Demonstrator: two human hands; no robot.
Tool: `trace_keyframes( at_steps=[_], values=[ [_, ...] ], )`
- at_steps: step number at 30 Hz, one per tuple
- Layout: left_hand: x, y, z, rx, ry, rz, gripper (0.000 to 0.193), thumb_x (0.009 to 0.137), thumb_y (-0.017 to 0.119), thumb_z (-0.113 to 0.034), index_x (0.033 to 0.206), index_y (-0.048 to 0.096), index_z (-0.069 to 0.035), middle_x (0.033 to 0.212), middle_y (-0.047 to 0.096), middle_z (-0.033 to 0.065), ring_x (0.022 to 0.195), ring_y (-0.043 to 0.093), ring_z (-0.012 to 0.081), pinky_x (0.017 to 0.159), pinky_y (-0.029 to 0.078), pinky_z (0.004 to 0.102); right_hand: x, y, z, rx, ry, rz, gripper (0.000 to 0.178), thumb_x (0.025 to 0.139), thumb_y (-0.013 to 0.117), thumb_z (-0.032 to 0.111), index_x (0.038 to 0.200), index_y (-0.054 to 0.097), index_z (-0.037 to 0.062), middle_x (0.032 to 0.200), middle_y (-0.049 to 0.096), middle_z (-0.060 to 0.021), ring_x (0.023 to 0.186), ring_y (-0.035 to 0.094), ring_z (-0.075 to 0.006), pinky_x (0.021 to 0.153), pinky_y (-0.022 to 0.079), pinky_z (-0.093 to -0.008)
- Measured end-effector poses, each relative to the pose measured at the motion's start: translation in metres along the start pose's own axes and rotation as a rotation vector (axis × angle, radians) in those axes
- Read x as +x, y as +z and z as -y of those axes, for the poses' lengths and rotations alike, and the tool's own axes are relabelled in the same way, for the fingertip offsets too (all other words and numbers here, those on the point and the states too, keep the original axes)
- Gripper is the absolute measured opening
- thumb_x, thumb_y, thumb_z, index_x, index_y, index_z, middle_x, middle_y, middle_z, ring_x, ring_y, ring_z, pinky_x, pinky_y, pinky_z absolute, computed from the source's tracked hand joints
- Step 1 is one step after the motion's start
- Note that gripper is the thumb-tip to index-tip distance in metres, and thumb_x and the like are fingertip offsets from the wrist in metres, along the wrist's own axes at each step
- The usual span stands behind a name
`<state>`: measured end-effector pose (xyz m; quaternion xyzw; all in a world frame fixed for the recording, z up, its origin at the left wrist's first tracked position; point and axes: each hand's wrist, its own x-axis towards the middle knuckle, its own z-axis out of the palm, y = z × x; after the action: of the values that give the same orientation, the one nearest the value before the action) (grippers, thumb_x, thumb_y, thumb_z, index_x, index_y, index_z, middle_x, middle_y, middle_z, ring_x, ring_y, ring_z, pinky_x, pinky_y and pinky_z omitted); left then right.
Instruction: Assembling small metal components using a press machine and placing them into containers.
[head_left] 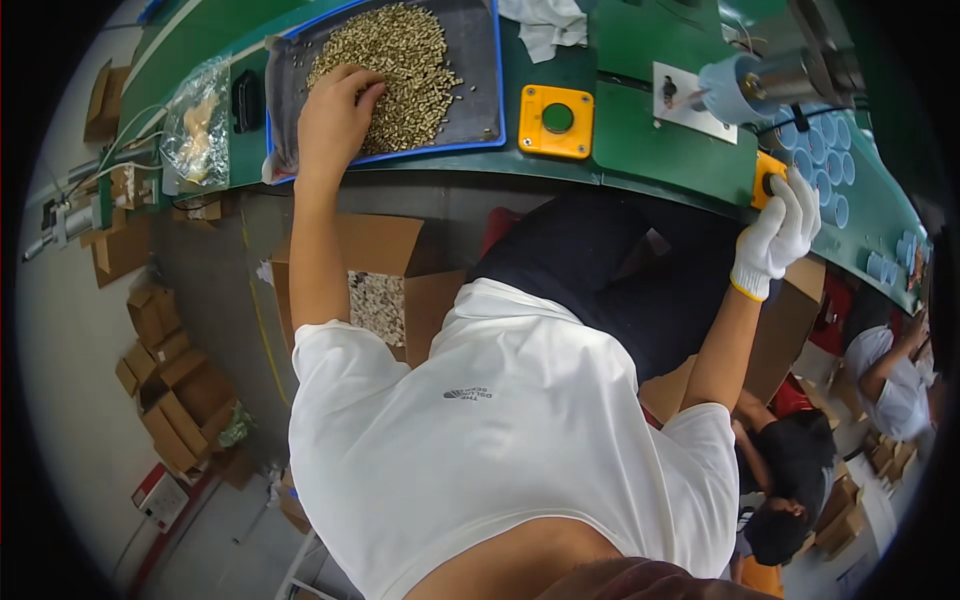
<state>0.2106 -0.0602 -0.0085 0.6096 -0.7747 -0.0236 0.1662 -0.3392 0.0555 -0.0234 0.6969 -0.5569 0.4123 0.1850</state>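
Observation:
My bare left hand (338, 112) is over a blue-rimmed tray (480, 105) of small brass-coloured cylindrical pieces (405, 55). Its fingers are bent and drawn together at the left side of the heap. What lies between the fingertips, if anything, is hidden. My right hand (783, 228), in a white knit glove, is at the bench's front edge. Its fingers stretch out against a yellow box with a dark button (768, 180), and no object shows in it. Ahead of it, a light-blue cup-shaped part (728, 88) sits at a metal machine head, above a white plate (690, 105).
A yellow box with a green button (557, 120) lies right of the tray. Many light-blue cups (820, 150) stand at the right. A clear plastic bag (197, 125) is at the left. Cardboard boxes (430, 310) stand below the bench. Other people (790, 470) sit at lower right.

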Motion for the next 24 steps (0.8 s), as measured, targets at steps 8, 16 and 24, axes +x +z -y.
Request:
trace_keyframes(
  at_steps=[8,16,24],
  values=[
    [-0.012,0.01,-0.003,-0.135,0.019,-0.173,0.014,0.101,0.076,-0.019,0.108,0.08,-0.006,0.117,0.08,0.0059,0.109,0.073,0.0312,0.091,0.057,0.0411,0.006,0.002,0.031,0.298,0.169,-0.025,0.03,0.106,0.059,0.008,0.131,0.069,-0.0048,0.143,0.069,-0.0265,0.134,0.066,-0.0403,0.121,0.046,-0.0542],
    [-0.019,0.009,-0.005,-0.182,-0.042,-0.228,0.012,0.101,0.069,-0.015,0.106,0.076,-0.006,0.109,0.08,0.009,0.102,0.073,0.0325,0.09,0.057,0.0438,0.056,0.027,0.093,0.664,0.68,0.043,0.076,0.094,0.081,0.011,0.158,0.043,-0.0076,0.154,0.06,-0.0243,0.139,0.062,-0.0309,0.115,0.05,-0.0419],
    [-0.016,0.005,0.003,-0.302,-0.029,-0.213,0.02,0.102,0.058,-0.013,0.103,0.073,-0.001,0.102,0.078,0.017,0.095,0.071,0.0383,0.086,0.055,0.0478,0.093,0.038,0.111,0.344,0.774,0.204,0.07,0.084,0.096,0.022,0.136,0.06,-0.0069,0.115,0.076,-0.0134,0.103,0.071,-0.0184,0.094,0.059,-0.0371]
  ],
)
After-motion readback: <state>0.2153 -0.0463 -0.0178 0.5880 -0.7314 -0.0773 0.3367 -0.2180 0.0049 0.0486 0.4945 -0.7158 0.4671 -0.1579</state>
